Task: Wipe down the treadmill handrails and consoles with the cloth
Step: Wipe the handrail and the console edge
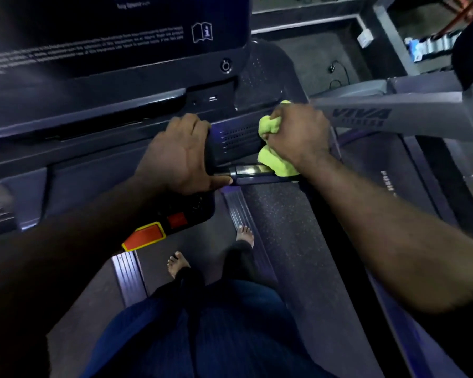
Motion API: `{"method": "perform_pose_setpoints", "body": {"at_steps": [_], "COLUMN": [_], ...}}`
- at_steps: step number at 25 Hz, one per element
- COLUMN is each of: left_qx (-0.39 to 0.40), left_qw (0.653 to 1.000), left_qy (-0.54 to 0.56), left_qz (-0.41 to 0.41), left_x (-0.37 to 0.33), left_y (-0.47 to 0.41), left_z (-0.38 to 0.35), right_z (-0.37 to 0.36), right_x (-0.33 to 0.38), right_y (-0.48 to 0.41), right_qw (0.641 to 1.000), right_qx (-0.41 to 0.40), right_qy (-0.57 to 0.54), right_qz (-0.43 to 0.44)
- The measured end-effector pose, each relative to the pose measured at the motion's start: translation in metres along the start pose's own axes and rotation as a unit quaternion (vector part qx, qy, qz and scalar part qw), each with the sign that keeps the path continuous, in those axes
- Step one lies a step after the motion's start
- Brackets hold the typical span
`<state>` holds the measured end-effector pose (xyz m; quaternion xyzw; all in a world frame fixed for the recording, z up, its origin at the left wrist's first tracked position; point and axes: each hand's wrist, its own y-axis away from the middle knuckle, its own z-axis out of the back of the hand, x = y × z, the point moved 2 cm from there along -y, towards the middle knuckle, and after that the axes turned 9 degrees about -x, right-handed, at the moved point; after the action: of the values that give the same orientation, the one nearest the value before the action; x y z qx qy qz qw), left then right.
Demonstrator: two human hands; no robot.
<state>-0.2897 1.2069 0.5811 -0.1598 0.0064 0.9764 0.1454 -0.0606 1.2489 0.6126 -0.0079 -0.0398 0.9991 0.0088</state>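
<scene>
**Cloth (pixel 274 143) bunched at the right end of the chrome bar (pixel 249 170)**

Cloth, yellow-green and crumpled into a wad, sits in the right hand (pixel 298 137). Its fingers are curled tight round the wad, and folds spill out above and below the fist. The lower fold touches the right end of the chrome bar, where the bar meets the frame.

The bar is a short handrail section, and its long axis runs left to right across the view. It spans the gap between the two hands, and most of its shiny length is bare.

At the bar's left end the left hand (pixel 180 156) holds the console ledge (pixel 213 151). Its fingers are hooked over the top of the ledge and its thumb is stretched along the underside toward the bar. This hand carries no cloth and looks to be steadying the person.

Just above the bar is a perforated grille (pixel 238 137), and the dark console (pixel 120 50) rises above that. Up and to the right of the bar the grey side handrail (pixel 380 115) angles away. Below and to the left of the bar, a red stop tab (pixel 145 237) juts from the console. Well below the bar lies the belt (pixel 298 227), with the person's bare feet on and beside it.

Judged from this, the right hand is the working hand. Since the cloth sits at the right end, the wipe would have to run leftward along the bar's axis toward the left thumb.
</scene>
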Motion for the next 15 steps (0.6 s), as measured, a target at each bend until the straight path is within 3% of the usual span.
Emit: {"method": "perform_pose_setpoints", "body": {"at_steps": [3, 7, 9, 12, 15], "left_qx": [0.016, 0.023, 0.031, 0.033, 0.04], "left_qw": [1.0, 1.0, 0.999, 0.999, 0.997], "left_qy": [-0.022, -0.011, -0.004, -0.009, 0.018], "left_qz": [0.007, 0.012, 0.022, 0.038, 0.058], "left_x": [-0.001, -0.003, -0.006, -0.004, -0.006], "left_y": [-0.003, 0.0, 0.0, -0.001, 0.001], "left_z": [-0.004, -0.004, -0.002, -0.002, -0.002], "right_z": [-0.002, -0.006, -0.004, 0.005, 0.001], "right_x": [0.02, 0.06, 0.029, -0.035, 0.002], "right_y": [0.001, 0.01, -0.004, -0.029, -0.02], "right_qw": [0.998, 0.977, 0.978, 0.992, 0.983], "right_qx": [0.021, 0.03, 0.046, 0.057, 0.049], "right_qy": [-0.041, -0.06, -0.021, 0.028, 0.009], "right_qz": [0.032, 0.2, 0.203, 0.107, 0.174]}}
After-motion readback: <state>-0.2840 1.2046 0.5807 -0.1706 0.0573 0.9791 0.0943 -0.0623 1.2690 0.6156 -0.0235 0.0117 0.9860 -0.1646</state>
